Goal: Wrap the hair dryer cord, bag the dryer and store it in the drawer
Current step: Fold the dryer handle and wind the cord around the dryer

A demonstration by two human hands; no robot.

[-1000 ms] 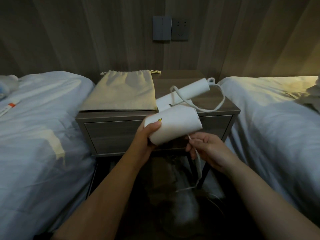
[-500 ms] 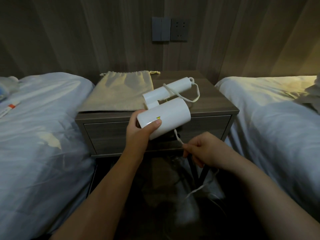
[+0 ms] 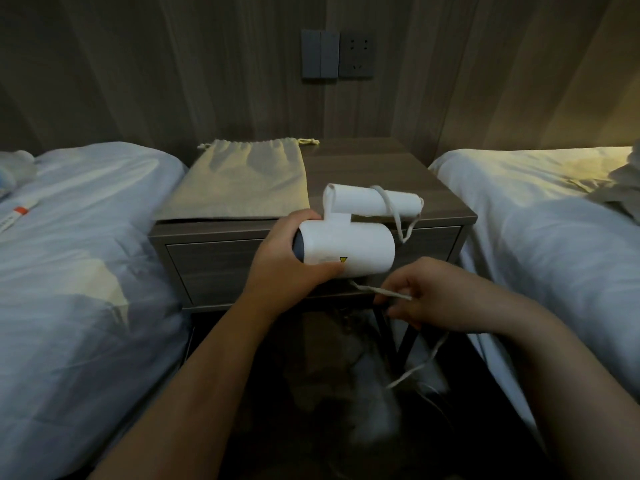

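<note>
Hair dryer (image 3: pixel 346 249) gripped in the curled fingers (image 3: pixel 294 221) of the left hand (image 3: pixel 287 261), just in front of the table (image 3: pixel 381 168); cord (image 3: pixel 381 291) pinched by the right hand (image 3: pixel 440 296) below it. Easily undone by slack: loose loop round the handle (image 3: pixel 367 204) apt to slip off, trailing length apt to snag under the table.

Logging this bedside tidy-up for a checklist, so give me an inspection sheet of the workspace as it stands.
Surface: wooden nightstand top; drawer shut.
Job's things: hair dryer held before the nightstand; drawstring bag lying flat on top.
Clutter: white tube with orange band on left bed.
Hands: left hand grips the dryer's body; right hand pinches the cord.
Cables: cord looped round the handle, the rest trailing toward the floor.
Surroundings: right bed, wall socket, switch.
</note>
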